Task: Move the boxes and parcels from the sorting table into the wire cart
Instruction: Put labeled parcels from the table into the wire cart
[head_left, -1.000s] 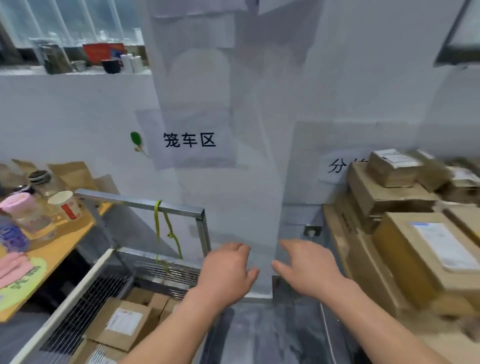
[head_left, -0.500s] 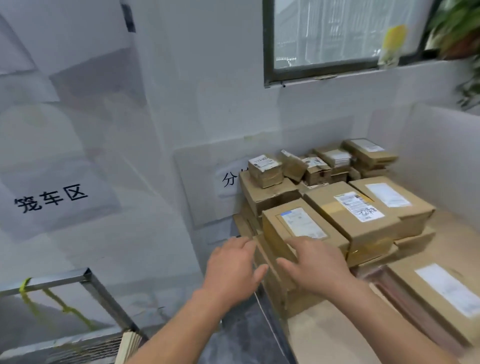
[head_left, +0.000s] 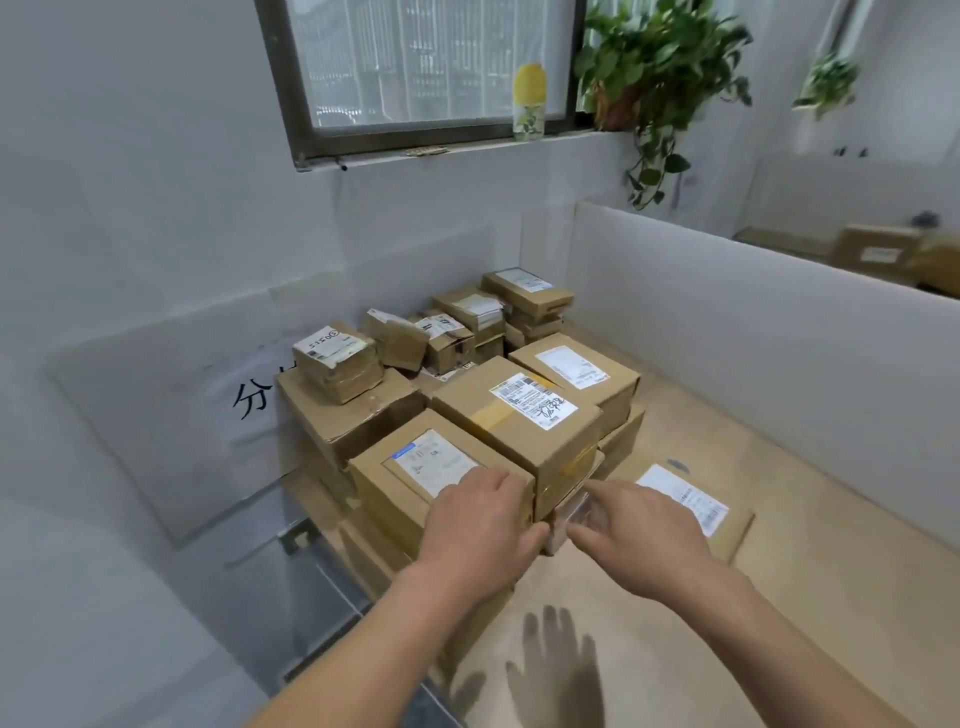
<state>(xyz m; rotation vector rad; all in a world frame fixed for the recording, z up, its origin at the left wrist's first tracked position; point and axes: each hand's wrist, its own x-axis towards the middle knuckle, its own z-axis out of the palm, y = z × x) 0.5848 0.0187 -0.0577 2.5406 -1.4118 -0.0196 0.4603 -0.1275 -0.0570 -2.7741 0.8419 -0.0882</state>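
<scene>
Boxes are stacked on tabletop (head_left: 779, 519) at 12 o'clock. Left hand (head_left: 480, 525) is laid, fingers spread, on nearest labelled box (head_left: 415, 473); right hand (head_left: 641, 530), fingers relaxed, is held at 1 o'clock, poss. touching flat parcel (head_left: 691, 501).

Both forearms bare, reaching forward from the lower edge of the view and converging toward the middle. Left hand (head_left: 480, 525) palm down, back of the hand toward the camera, fingers loosely extended and close together, thumb pointing across toward the right hand. Right hand (head_left: 636, 525) just beside it, level with it and slightly apart, palm down, fingers (head_left: 605, 493) stretched and angled inward toward the left hand, thumb tucked low beneath them. Neither hand curled around anything; both relaxed and spread. Wrists straight, in line with the forearms. Left forearm running up from the lower left, right forearm from the lower right.
</scene>
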